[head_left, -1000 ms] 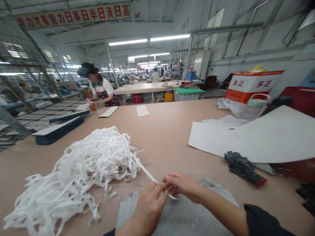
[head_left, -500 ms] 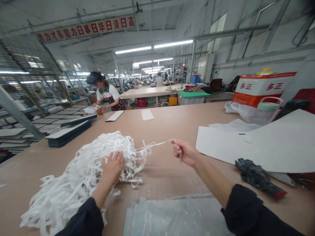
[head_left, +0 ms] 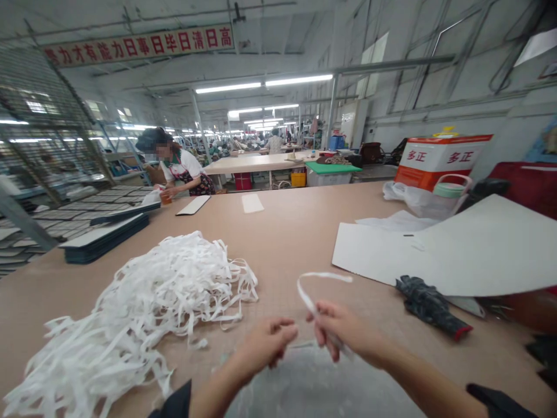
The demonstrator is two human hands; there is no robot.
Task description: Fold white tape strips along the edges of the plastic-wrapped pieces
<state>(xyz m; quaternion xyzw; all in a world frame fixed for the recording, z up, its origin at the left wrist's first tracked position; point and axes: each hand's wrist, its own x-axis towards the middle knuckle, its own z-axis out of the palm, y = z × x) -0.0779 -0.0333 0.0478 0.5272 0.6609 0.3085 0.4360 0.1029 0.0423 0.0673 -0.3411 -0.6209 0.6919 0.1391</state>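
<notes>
A narrow white fabric strip (head_left: 324,275) is pinched in my right hand (head_left: 343,331); its free end curls up and to the right above the table. Close by on the left, my left hand (head_left: 272,342) has its thumb and fingers drawn together. Whatever may be between those fingertips is hidden. Beneath both hands lies a greyish translucent plastic sheet (head_left: 322,386). To the left sits a large tangled heap of white strips (head_left: 174,284), apart from my hands.
A brown tabletop (head_left: 287,238) bears a stack of dark-edged panels (head_left: 104,238) at left. White board sheets (head_left: 383,255) and a dark bundled sleeve (head_left: 430,305) lie at right, before a red-white box (head_left: 439,159). A co-worker (head_left: 180,168) works across the table.
My right hand has drawn a strip free of the heap and come down nearer to me. My left hand has left the heap and moved right, beside it. The view has shifted slightly right.
</notes>
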